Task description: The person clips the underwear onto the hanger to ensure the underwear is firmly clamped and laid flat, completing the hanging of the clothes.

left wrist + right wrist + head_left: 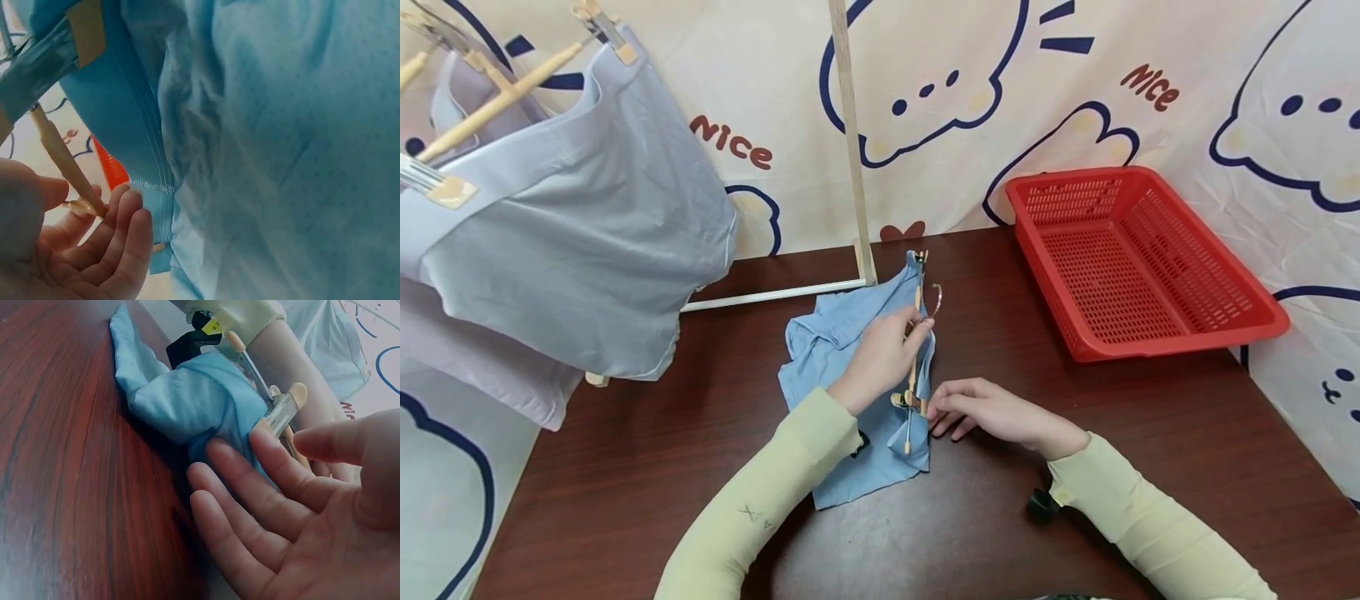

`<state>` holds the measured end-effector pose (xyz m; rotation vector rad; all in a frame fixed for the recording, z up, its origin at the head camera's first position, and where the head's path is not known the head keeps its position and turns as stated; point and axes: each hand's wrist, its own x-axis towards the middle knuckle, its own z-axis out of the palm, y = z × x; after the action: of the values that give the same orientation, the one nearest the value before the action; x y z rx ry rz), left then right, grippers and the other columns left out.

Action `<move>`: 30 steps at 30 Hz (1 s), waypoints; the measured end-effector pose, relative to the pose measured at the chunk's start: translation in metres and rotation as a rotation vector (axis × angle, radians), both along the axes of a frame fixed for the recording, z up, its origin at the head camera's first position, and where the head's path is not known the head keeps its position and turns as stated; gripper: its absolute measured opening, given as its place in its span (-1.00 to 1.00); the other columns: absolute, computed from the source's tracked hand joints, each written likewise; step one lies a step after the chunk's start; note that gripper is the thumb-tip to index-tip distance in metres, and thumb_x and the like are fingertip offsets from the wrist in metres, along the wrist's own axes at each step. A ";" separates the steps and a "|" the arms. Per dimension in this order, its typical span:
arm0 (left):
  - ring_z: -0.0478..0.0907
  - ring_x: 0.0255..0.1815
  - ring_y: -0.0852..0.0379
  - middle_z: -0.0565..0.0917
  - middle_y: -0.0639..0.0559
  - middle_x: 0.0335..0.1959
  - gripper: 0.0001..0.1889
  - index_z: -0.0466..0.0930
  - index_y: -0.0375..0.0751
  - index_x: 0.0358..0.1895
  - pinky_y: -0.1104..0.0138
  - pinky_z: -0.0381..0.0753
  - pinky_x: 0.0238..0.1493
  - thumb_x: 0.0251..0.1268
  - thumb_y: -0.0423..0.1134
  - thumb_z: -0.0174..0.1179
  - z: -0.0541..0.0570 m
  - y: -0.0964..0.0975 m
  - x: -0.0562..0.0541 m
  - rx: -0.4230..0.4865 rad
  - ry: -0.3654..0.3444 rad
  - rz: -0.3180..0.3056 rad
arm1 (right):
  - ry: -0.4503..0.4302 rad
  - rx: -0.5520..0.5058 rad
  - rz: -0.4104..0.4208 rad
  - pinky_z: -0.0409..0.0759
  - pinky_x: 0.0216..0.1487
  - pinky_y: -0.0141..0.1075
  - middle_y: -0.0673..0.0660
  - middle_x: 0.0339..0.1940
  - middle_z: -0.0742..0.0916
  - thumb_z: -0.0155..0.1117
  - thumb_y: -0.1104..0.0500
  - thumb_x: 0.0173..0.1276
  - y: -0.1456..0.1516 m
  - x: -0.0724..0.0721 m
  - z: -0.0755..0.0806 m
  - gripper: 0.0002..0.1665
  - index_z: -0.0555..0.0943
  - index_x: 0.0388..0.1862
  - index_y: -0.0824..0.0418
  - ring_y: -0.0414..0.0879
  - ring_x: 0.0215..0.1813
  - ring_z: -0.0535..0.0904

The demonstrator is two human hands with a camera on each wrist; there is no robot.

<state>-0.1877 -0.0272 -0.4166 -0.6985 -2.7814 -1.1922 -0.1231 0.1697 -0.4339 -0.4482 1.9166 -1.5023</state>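
Note:
A light blue garment (835, 333) with a stitched band lies rumpled on the table, clipped to a wooden clip hanger (913, 379). My left hand (880, 354) reaches across the garment and grips the hanger's bar near its hook (938, 298), thumb and fingers about the wood in the left wrist view. Close to the hanger's near clip (284, 415), my right hand (988, 408) has loosely bent fingers, their tips at the blue fabric (187, 400). A second clip (922, 257) holds the garment's far corner.
At the left, grey shorts (602, 200) and a mauve garment (490, 350) hang from wooden clip hangers. A rack's upright post (852, 133) and white lower bar (775, 294) stand behind the blue garment. A red plastic basket (1078, 342) sits at the back right, by the patterned cloth wall.

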 end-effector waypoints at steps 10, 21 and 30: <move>0.32 -0.71 0.08 0.42 0.03 -0.64 -0.64 0.52 -0.21 -0.28 0.25 0.29 -0.66 0.68 -0.06 -0.07 0.022 -0.020 0.004 0.197 0.025 0.055 | 0.073 -0.031 0.021 0.66 -0.01 -0.04 0.27 -0.08 0.73 0.05 0.21 0.59 -0.011 -0.002 0.003 -0.76 0.57 -0.07 0.38 0.15 0.02 0.67; 0.32 -0.71 0.06 0.38 0.01 -0.68 -0.70 0.58 -0.12 -0.26 0.21 0.30 -0.65 0.61 -0.01 0.07 0.054 -0.046 0.014 0.255 0.082 0.112 | 0.087 -0.045 -0.042 0.62 0.09 -0.01 0.31 0.02 0.72 0.08 0.14 0.62 -0.013 -0.010 0.004 -0.70 0.57 0.04 0.37 0.18 0.10 0.65; 0.41 -0.56 0.14 0.51 0.10 -0.59 -0.75 0.68 -0.05 -0.21 0.22 0.39 -0.50 0.53 0.02 0.17 0.073 -0.065 0.026 0.208 0.087 0.139 | 0.154 -0.041 -0.155 0.56 0.20 0.03 0.32 0.17 0.68 0.17 0.09 0.59 -0.009 -0.032 0.016 -0.62 0.54 0.15 0.36 0.19 0.22 0.58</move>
<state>-0.1618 -0.0924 -0.3435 -0.5169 -2.5404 -1.3620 -0.1551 0.1603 -0.4182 -0.4538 2.0838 -1.6505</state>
